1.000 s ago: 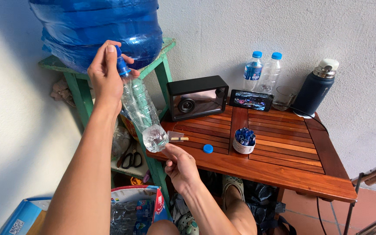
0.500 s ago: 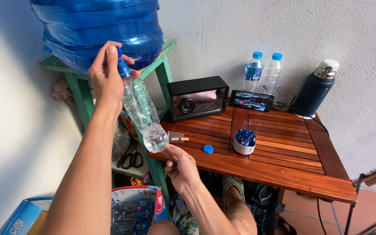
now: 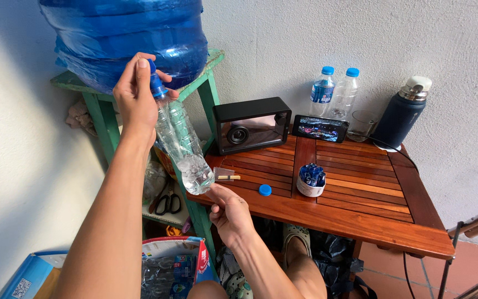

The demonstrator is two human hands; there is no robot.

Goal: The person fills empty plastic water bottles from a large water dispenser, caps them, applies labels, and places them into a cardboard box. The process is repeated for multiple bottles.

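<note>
Left hand (image 3: 136, 97) is raised at the far left, fingers (image 3: 139, 69) clenched round the blue tap (image 3: 156, 84) of the large blue water jug (image 3: 123, 41), which lies on the green stand (image 3: 103, 105). The clear plastic bottle (image 3: 183, 147) hangs tilted below the tap, mouth at the spout, base lower and to the right; some water shows in its base. Right hand (image 3: 228, 207) sits near the bottom of the bottle, fingers grasping the base from underneath.

Judgement on the step in hand: the bottle mouth should stay tight under the spout, the base should be propped firmly as weight builds, and the tap should be released before the level reaches the neck.

To the right, the wooden desk (image 3: 360, 205) carries a loose blue cap (image 3: 265, 190), a black speaker (image 3: 252, 124), a small tub of blue pieces (image 3: 311, 180), a phone (image 3: 320, 128), two capped bottles (image 3: 333, 94) and a dark flask (image 3: 402, 113).

Against the frame half a second earlier: both hands, bottle and desk items sit in the same places; no change can be made out.
</note>
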